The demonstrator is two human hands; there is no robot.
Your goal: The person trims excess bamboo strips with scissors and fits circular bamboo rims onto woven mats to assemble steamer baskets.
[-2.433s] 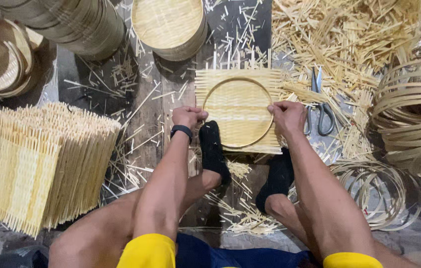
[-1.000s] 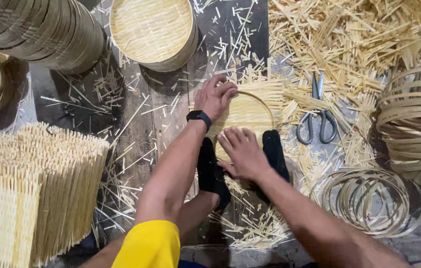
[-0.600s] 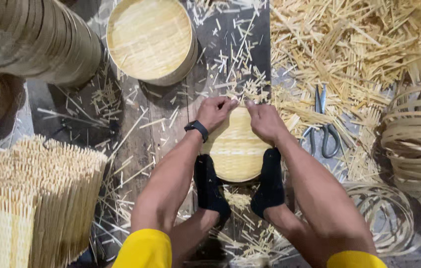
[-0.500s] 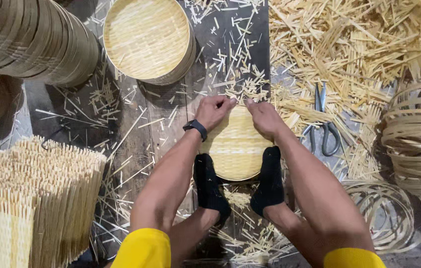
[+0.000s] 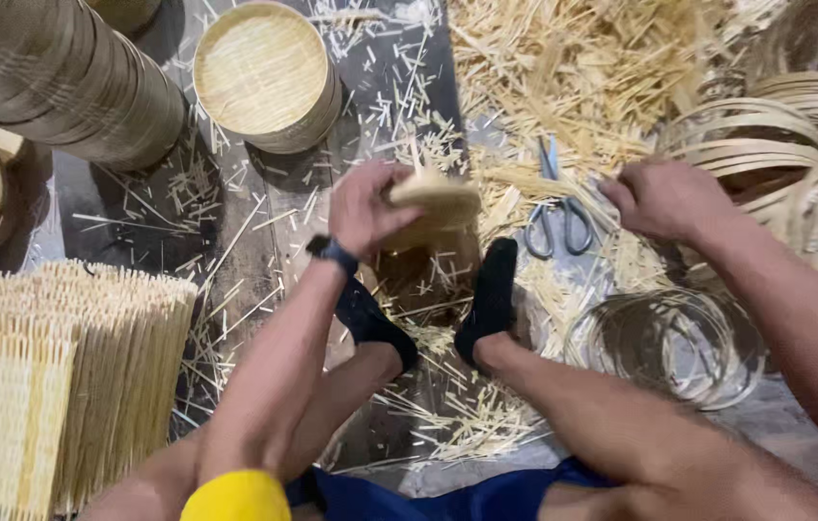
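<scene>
My left hand (image 5: 368, 205), with a dark watch on its wrist, grips a round woven bamboo disc (image 5: 431, 206) and holds it lifted and tilted almost edge-on above the floor, in front of my two feet in black socks. My right hand (image 5: 665, 199) is off to the right, over the loose bamboo slivers near the grey-handled scissors (image 5: 554, 205). Its fingers are curled and I cannot make out anything in them.
A round bamboo tray (image 5: 264, 75) sits ahead on the left, beside a long stack of trays (image 5: 61, 82). A block of bamboo sticks (image 5: 56, 376) stands at my left. Bamboo strip hoops (image 5: 795, 154) and wire rings (image 5: 684, 342) lie at the right; slivers (image 5: 563, 68) cover the floor.
The woven disc was pressed flat on the floor by both hands. Now my left hand alone has lifted and tilted it, and my right hand has moved right towards the scissors.
</scene>
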